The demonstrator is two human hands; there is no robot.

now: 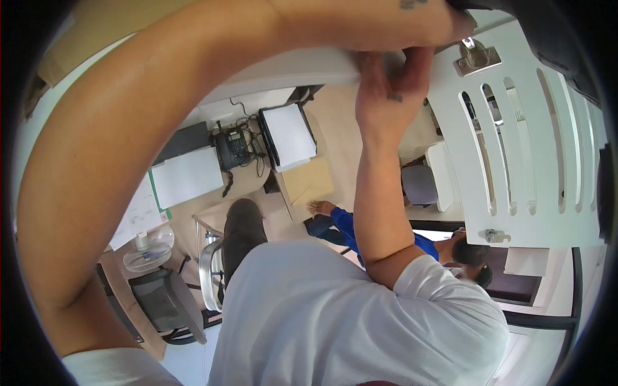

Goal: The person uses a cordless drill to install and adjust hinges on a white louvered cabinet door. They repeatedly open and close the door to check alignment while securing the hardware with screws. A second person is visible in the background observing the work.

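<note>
Pressing both hands against white slotted panel.

Matt white slatted panel with shiny metal latch.

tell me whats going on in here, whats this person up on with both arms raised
A person in a white shirt has both arms raised overhead. The right hand presses fingers against the edge of a white panel, beside a white slatted panel with metal latches. The left hand reaches over near the top latch. Far below sit a desk with a telephone, papers, and a seated person in blue.
</note>
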